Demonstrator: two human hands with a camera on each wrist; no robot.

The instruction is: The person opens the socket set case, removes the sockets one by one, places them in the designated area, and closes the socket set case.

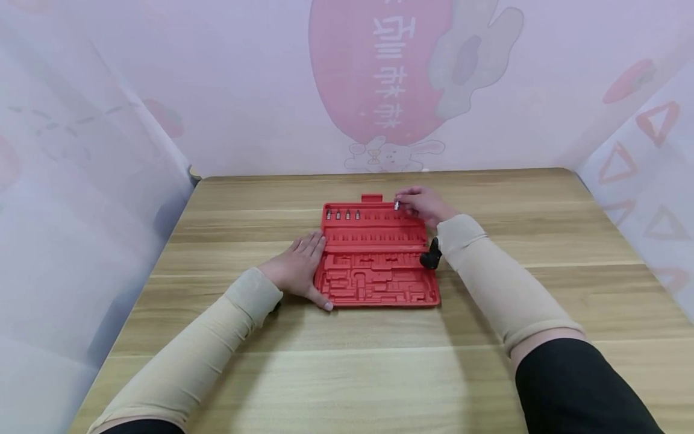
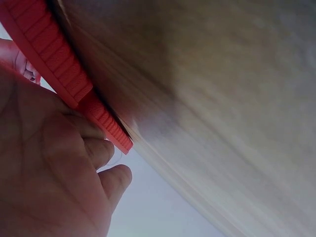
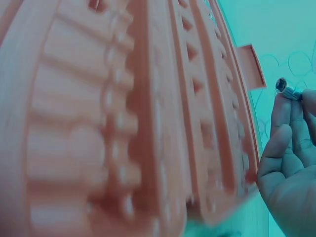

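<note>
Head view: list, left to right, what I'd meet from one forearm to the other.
Left cream sleeve, left hand, four small metal pieces in the red case, metal socket, right hand pinching it, right cream sleeve.

White characters (image 1: 389,75), not clearly legible, on the pink oval (image 1: 347,66) of the pale backdrop (image 1: 244,102).
</note>
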